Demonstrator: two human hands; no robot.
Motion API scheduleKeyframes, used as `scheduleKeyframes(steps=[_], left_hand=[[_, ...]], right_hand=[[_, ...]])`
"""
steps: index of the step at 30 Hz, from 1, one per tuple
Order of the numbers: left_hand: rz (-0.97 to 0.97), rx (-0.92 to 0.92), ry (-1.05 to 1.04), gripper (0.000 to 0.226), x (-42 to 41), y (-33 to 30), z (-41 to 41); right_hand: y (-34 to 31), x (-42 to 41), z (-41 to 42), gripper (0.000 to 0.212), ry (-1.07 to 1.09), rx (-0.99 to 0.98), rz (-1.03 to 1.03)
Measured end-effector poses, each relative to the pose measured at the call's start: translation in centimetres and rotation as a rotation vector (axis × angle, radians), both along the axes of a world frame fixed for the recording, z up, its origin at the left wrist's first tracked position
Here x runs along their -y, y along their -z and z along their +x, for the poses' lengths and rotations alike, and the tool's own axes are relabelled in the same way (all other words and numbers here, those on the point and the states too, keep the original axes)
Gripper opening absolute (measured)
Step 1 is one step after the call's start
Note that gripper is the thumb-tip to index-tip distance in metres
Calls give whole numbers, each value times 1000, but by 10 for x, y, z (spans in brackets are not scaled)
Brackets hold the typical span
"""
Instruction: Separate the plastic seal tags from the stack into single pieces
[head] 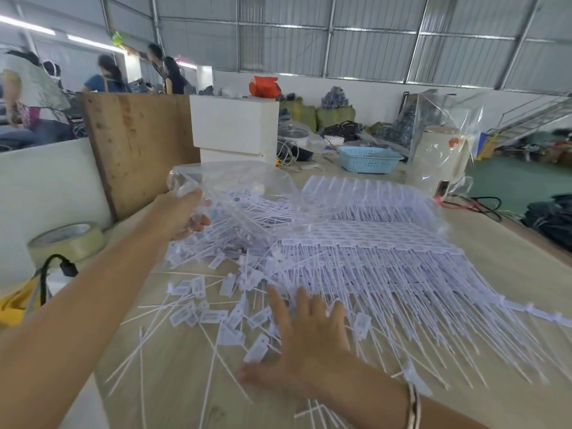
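Observation:
A big stack of joined white plastic seal tags [371, 258] lies across the wooden table [173, 366], its thin tails fanning toward me. Loose single tags [216, 314] are scattered to the left of the stack. A clear plastic bag [235, 184] lies over the far left part of the pile. My left hand [188, 215] grips the edge of that bag, fingers curled round the film. My right hand [306, 335] lies flat with spread fingers on the tails at the near edge of the stack.
A roll of tape [66, 241] and a black cable [62, 267] sit at the left. A wooden board [136, 144], white boxes [235, 125], a blue basket [368, 159] and a wrapped white appliance [439, 156] stand behind. People work at the far left.

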State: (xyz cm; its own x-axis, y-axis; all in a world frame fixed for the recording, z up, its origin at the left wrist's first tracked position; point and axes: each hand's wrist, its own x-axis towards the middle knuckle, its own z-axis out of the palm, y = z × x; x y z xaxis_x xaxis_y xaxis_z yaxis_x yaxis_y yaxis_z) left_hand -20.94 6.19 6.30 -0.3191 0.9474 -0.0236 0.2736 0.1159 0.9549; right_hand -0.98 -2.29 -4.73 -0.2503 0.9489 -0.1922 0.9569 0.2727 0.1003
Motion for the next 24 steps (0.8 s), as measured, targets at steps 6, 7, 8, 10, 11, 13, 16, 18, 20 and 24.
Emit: scheduleKeyframes(steps=[6,7,8,10,11,13,16,18,20,24], left_hand=[[-19,-7,-3,35,1,-1,-5],[-9,-13,3,36,1,0,-6],[7,-25,5,36,0,0,-8],[36,-76,-23,35,0,0,-11],[38,-118,-33,34,0,-1,-13],[11,-236,9,40,3,-4,-17],[-101,-491,180,78,10,-15,-23],[-112,-568,210,86,11,-21,-29],[-71,-563,94,81,9,-25,-33],[199,-746,-192,47,5,-25,-32]], right_hand=[[-17,-8,17,93,-30,-2,87],[-19,-10,21,94,-23,-29,86],[-21,-13,24,94,-19,-74,86],[-25,-17,29,86,-12,-230,52],[-27,-21,33,80,-2,-331,1],[-36,-29,43,72,31,-484,-108],[-57,-38,58,73,29,-546,-139],[-74,-41,66,66,-7,-589,-130],[-91,-42,74,68,-30,-636,-139],[-125,-44,88,43,-71,-718,-112]])
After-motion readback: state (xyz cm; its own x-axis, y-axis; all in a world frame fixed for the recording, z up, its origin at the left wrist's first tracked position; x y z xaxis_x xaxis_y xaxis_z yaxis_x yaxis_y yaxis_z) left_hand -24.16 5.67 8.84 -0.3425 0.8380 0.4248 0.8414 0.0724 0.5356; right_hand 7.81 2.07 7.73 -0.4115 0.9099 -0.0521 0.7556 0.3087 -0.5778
